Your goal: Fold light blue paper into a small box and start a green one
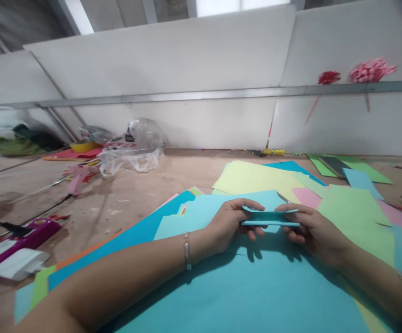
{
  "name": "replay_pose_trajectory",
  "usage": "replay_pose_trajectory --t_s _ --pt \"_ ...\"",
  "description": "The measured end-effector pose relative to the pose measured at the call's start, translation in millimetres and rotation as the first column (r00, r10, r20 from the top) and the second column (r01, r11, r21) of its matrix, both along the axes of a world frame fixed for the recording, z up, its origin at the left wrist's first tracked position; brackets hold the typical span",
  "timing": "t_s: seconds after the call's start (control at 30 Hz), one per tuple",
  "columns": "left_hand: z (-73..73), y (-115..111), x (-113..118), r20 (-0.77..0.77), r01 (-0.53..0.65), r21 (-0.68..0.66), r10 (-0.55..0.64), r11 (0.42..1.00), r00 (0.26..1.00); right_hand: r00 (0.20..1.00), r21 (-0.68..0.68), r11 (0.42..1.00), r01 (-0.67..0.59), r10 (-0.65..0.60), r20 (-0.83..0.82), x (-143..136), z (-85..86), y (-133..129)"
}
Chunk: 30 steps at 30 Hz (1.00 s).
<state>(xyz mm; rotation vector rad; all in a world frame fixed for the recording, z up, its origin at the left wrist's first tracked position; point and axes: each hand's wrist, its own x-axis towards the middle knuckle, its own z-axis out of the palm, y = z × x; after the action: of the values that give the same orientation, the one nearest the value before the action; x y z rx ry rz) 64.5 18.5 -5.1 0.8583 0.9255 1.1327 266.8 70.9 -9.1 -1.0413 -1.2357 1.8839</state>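
Note:
Between my two hands is a folded strip of light blue paper [270, 217], held just above the sheets. My left hand [230, 221] grips its left end, thumb on top and fingers beneath. At the other end, my right hand [312, 227] pinches the strip in the same way. The strip's two layers stand slightly apart, seen edge-on. Below both hands spreads a large light blue sheet [242, 296], with their shadows on it. A pale yellow sheet [252, 178] lies behind the hands, and a light green sheet [356, 217] is beside my right hand.
A pink glue gun [78, 179] and a purple power strip [38, 236] with a white plug lie at left, with cords. Behind them is a clear plastic bag [142, 145]. A pink paper flower [370, 71] and a red one [328, 77] sit on the wall rail.

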Motion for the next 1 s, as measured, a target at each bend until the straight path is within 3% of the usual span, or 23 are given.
replay_pose_trajectory --t_s 0.13,0.23,0.3,0.37,0.43,0.47,0.53,0.6,0.73,0.8,0.87,1.0 --pt "-0.4 1.9 -1.7 0.037 0.005 -0.035 -0.004 0.999 0.999 0.998 0.112 0.994 0.014 -0.020 0.054 -0.1 -1.6 0.8" --pt "-0.5 3.6 -2.6 0.054 -0.010 -0.051 0.012 0.999 0.998 0.994 0.384 0.923 -0.022 -0.020 0.104 1.6 -1.2 0.6" --pt "-0.7 5.1 -3.3 0.057 -0.034 -0.061 0.038 0.998 0.998 0.990 0.634 0.765 -0.109 0.024 0.141 3.7 -0.9 0.0" --pt "-1.4 6.3 -4.0 0.059 -0.053 -0.068 0.057 0.996 0.997 0.980 0.837 0.518 -0.179 0.014 0.200 5.0 -1.4 -1.6" --pt "-2.3 6.0 -4.8 0.058 -0.054 -0.061 0.058 0.997 0.997 0.967 0.938 0.282 -0.202 -0.095 0.237 4.9 -2.5 -4.0" --pt "-2.5 5.1 -5.1 0.056 -0.044 -0.047 0.047 0.998 0.997 0.958 0.958 0.201 -0.205 -0.161 0.238 4.3 -3.1 -5.2" --pt "-2.5 1.9 -5.4 0.046 -0.024 0.012 0.023 1.000 0.999 0.940 0.971 0.121 -0.205 -0.254 0.230 2.8 -3.7 -7.1" --pt "-1.8 -1.8 -5.1 -0.021 -0.037 0.116 0.040 0.993 0.999 0.922 0.968 0.146 -0.205 -0.304 0.241 1.9 -3.6 -7.9" --pt "-1.7 -4.4 -3.4 -0.308 -0.081 0.335 0.190 0.939 0.932 0.900 0.932 0.322 -0.165 -0.337 0.276 2.6 -3.5 -7.1" --pt "-2.7 -2.6 -3.0 -0.376 -0.093 0.411 0.262 0.907 0.889 0.910 0.912 0.386 -0.136 -0.315 0.269 2.8 -4.1 -6.4" --pt "-3.6 -0.6 -3.0 -0.382 -0.104 0.470 0.309 0.876 0.871 0.919 0.908 0.399 -0.128 -0.296 0.260 2.6 -4.7 -6.1" --pt "-4.5 1.0 -3.5 -0.376 -0.136 0.489 0.350 0.861 0.858 0.910 0.929 0.346 -0.134 -0.328 0.253 1.9 -4.6 -5.8"
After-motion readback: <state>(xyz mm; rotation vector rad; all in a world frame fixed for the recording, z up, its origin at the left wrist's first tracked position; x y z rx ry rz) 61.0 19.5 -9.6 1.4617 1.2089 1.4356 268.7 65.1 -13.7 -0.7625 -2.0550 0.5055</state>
